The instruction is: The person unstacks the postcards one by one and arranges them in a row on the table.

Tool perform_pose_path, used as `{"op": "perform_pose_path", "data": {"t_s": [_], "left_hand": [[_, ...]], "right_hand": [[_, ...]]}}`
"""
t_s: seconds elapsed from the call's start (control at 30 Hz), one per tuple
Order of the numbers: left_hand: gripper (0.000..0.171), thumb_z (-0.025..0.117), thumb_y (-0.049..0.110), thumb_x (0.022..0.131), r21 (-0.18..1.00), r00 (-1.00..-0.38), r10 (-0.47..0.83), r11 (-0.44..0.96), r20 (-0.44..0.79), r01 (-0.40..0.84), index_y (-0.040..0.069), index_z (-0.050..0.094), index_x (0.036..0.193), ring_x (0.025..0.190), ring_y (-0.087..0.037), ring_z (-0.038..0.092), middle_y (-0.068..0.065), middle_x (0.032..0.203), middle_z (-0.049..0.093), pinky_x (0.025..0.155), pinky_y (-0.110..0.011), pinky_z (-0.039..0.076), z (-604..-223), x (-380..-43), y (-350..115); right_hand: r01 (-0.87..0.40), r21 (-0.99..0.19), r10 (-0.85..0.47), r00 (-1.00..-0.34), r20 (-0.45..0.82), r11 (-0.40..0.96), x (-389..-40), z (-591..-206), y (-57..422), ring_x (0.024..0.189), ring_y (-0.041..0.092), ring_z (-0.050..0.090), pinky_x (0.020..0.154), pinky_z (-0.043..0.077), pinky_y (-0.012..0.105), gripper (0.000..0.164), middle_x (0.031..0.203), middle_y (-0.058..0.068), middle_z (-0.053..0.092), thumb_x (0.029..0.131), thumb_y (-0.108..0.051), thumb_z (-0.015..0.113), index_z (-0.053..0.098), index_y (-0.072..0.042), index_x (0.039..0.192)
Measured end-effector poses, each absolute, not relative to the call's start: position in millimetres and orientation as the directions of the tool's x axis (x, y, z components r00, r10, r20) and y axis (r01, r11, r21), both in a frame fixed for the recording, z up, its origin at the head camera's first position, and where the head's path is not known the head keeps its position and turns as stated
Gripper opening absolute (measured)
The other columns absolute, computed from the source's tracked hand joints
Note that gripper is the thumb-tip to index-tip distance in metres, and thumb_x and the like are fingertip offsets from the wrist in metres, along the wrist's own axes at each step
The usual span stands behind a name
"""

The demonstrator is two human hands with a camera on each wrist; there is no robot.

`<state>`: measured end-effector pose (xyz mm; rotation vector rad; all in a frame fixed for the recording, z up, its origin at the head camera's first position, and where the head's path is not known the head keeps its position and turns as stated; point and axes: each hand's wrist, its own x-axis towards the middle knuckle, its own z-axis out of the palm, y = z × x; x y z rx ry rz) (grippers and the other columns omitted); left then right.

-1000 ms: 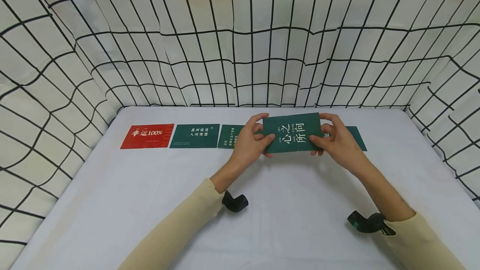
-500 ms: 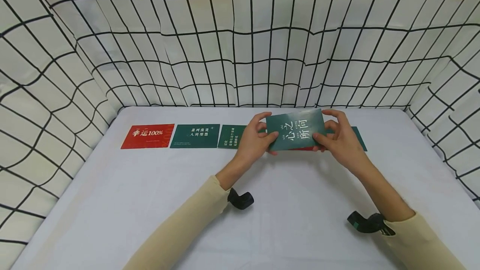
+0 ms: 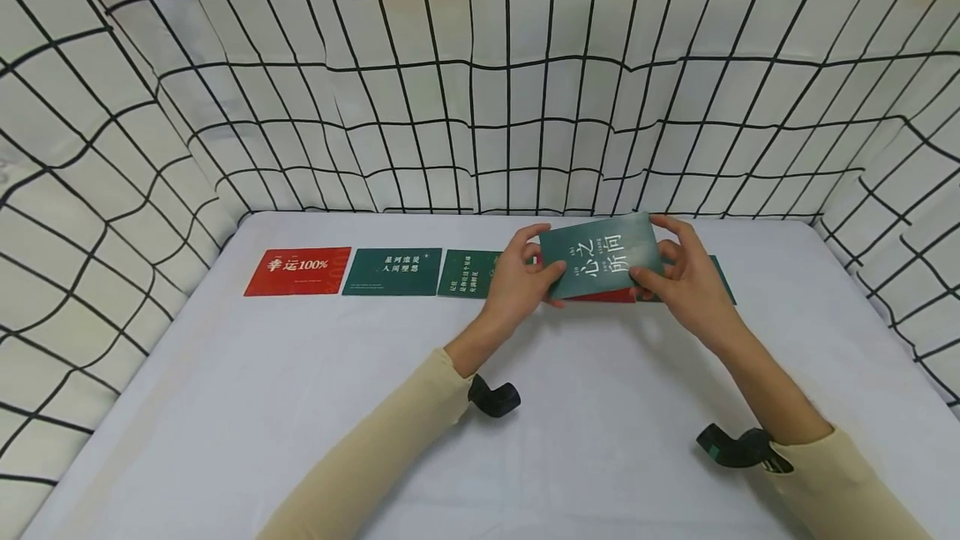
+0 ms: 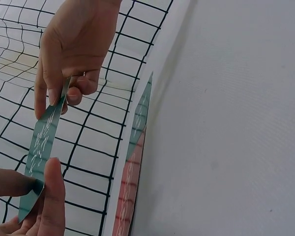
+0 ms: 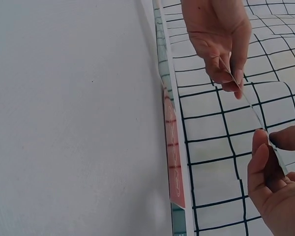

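Both hands hold up one green card (image 3: 600, 257) with white Chinese characters, tilted with its right end higher. My left hand (image 3: 516, 277) pinches the card's left end between thumb and fingers. At the other end, my right hand (image 3: 686, 286) grips it with the thumb on the printed face. Beneath and behind the held card, a red card (image 3: 607, 296) lies on the table, partly hidden. In the left wrist view the held card (image 4: 42, 142) is seen at a steep angle, raised above the table. The right wrist view shows it almost edge-on.
Along the table's far side lies a row of cards: a red card (image 3: 297, 272) at the left end, a green card (image 3: 392, 272), another green card (image 3: 465, 273), and a green card (image 3: 722, 277) partly behind the right hand. A black-gridded white sheet (image 3: 480, 90) rises behind the white table (image 3: 585, 440).
Both hands have shifted slightly right, carrying the card. Its right end has risen, so it tilts more, and more of the red card below shows.
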<state>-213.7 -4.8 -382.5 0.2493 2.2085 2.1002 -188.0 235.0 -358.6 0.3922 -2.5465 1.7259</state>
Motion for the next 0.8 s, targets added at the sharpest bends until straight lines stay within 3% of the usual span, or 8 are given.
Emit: {"op": "perform_pose_path", "data": {"t_s": [0.23, 0.4, 0.53, 0.7, 0.8], "left_hand": [[0.065, 0.067, 0.001, 0.099, 0.998, -0.981, 0.184, 0.017, 0.061, 0.065, 0.015, 0.04, 0.156, 0.059, -0.012, 0.066, -0.004, 0.094, 0.053, 0.062, -0.045, 0.064, -381.1, -213.7, 1.6], [0.065, 0.067, 0.002, 0.099, 0.997, -0.98, 0.182, 0.008, 0.079, 0.082, 0.017, 0.04, 0.156, 0.058, -0.011, 0.066, -0.005, 0.096, 0.054, 0.06, -0.039, 0.064, -378.4, -213.0, 8.2], [0.065, 0.066, 0.001, 0.099, 0.996, -0.977, 0.191, -0.01, 0.092, 0.092, 0.019, 0.04, 0.156, 0.062, -0.011, 0.066, -0.006, 0.101, 0.056, 0.062, -0.043, 0.065, -377.4, -212.0, 13.2], [0.069, 0.065, 0.001, 0.1, 0.995, -0.976, 0.193, -0.021, 0.098, 0.095, 0.022, 0.036, 0.159, 0.061, -0.013, 0.063, -0.004, 0.1, 0.054, 0.068, -0.056, 0.063, -375.9, -210.3, 17.9], [0.074, 0.066, 0.001, 0.099, 0.995, -0.976, 0.193, -0.026, 0.104, 0.101, 0.023, 0.031, 0.161, 0.06, -0.014, 0.062, -0.006, 0.103, 0.055, 0.067, -0.054, 0.064, -376.0, -210.1, 21.2]], "right_hand": [[-0.227, -0.916, -0.149, -0.971, 0.187, 0.332, -187.4, -356.4, 235.3, 0.086, 0.007, 0.071, 0.075, 0.064, 0.024, 0.08, 0.121, 0.019, 0.06, 0.099, 0.001, 0.066, 0.019, -0.011, 0.163], [-0.192, -0.932, -0.099, -0.981, 0.169, 0.307, -186.8, -355.9, 236.1, 0.101, 0.001, 0.068, 0.083, 0.061, 0.017, 0.08, 0.123, 0.01, 0.058, 0.099, -0.002, 0.066, 0.02, -0.018, 0.163], [-0.186, -0.93, -0.065, -0.983, 0.174, 0.318, -186.7, -355.7, 238.0, 0.105, -0.001, 0.066, 0.086, 0.058, 0.012, 0.08, 0.126, 0.004, 0.058, 0.1, -0.004, 0.067, 0.021, -0.021, 0.163], [-0.191, -0.92, -0.042, -0.981, 0.188, 0.342, -186.5, -356.0, 240.4, 0.105, -0.001, 0.067, 0.085, 0.058, 0.012, 0.078, 0.132, 0.006, 0.058, 0.101, -0.008, 0.066, 0.022, -0.023, 0.164], [-0.188, -0.92, -0.011, -0.981, 0.196, 0.344, -187.4, -356.4, 242.8, 0.102, 0.002, 0.068, 0.084, 0.06, 0.015, 0.075, 0.127, 0.001, 0.058, 0.102, -0.009, 0.066, 0.025, -0.02, 0.163]]}}
